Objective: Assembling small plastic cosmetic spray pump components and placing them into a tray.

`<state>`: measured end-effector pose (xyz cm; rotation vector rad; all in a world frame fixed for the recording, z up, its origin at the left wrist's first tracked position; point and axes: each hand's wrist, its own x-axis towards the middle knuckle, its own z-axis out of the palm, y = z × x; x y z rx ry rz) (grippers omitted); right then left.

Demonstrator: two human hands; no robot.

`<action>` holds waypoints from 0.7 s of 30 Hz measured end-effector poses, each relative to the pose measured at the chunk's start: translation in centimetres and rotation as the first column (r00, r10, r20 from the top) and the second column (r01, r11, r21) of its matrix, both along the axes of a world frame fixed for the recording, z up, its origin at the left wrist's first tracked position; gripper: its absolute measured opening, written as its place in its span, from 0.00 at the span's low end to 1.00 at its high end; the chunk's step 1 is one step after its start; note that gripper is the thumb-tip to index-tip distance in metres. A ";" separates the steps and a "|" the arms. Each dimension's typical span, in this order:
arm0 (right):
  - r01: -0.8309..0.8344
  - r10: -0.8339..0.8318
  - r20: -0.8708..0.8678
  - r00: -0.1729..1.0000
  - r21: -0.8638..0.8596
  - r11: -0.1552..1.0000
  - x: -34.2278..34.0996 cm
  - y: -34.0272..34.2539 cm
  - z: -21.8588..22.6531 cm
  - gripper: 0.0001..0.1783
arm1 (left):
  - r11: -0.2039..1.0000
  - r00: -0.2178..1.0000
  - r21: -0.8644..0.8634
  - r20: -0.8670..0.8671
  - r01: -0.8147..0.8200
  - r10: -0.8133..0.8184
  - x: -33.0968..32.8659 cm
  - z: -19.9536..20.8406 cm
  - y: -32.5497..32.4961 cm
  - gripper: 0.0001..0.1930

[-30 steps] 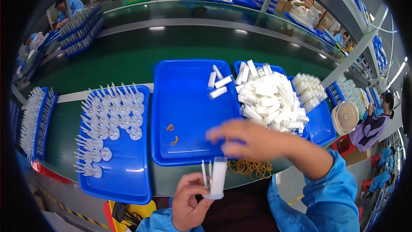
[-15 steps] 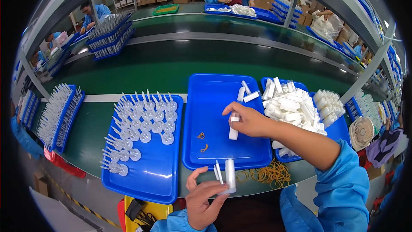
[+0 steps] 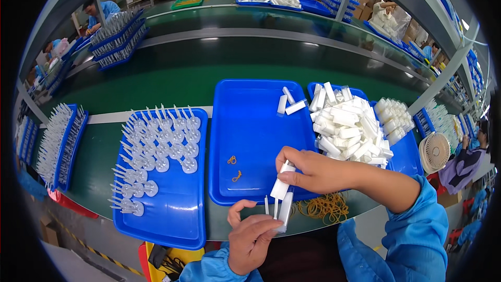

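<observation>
Near the table's front edge, my left hand [image 3: 251, 241] is closed on a clear plastic piece with thin upright prongs [image 3: 275, 209] and a white tube-like part [image 3: 285, 210]. Just above it, my right hand [image 3: 308, 171] pinches a white rectangular block [image 3: 280, 188], tilted, with its lower end close to the prongs. Whether the two parts touch I cannot tell. Behind my hands lies a blue tray [image 3: 250, 141] with several white pieces [image 3: 295, 107] at its far right and two small rubber bands [image 3: 236, 176] at its left.
At left, a blue tray [image 3: 172, 209] bears rows of clear pronged pieces [image 3: 162, 141]. White blocks [image 3: 347, 125] fill a tray at right, beside bagged white parts [image 3: 392, 117] and a small fan [image 3: 437, 152]. Rubber bands [image 3: 324, 209] lie at the front edge. Co-workers sit beyond the green belt [image 3: 219, 62].
My right hand has brought the white block from over the middle tray toward my left hand, down to the prongs. My left hand keeps its hold. The whole view has shifted slightly.
</observation>
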<state>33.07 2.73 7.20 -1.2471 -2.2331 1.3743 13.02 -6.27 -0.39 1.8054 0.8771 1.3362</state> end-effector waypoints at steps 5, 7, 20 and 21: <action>-0.023 0.013 -0.104 0.994 -0.091 0.996 0.8 -0.5 0.2 0.13 | 1.000 0.988 -0.007 -0.153 0.016 -0.017 -0.2 0.0 -0.8 0.10; -0.030 0.006 -0.135 0.991 -0.174 0.984 0.9 -0.8 0.2 0.13 | 0.999 0.987 0.037 -0.161 -0.001 0.007 0.0 0.2 -0.8 0.10; -0.230 0.190 0.146 0.971 0.349 0.908 0.9 4.5 -0.6 0.22 | 0.985 0.983 -0.139 0.134 -0.106 0.125 0.2 -2.1 -0.9 0.14; -0.156 0.015 0.266 0.964 0.519 0.840 1.8 6.4 -1.0 0.22 | 0.982 0.969 -0.167 0.212 -0.091 0.125 0.5 -1.8 -1.1 0.13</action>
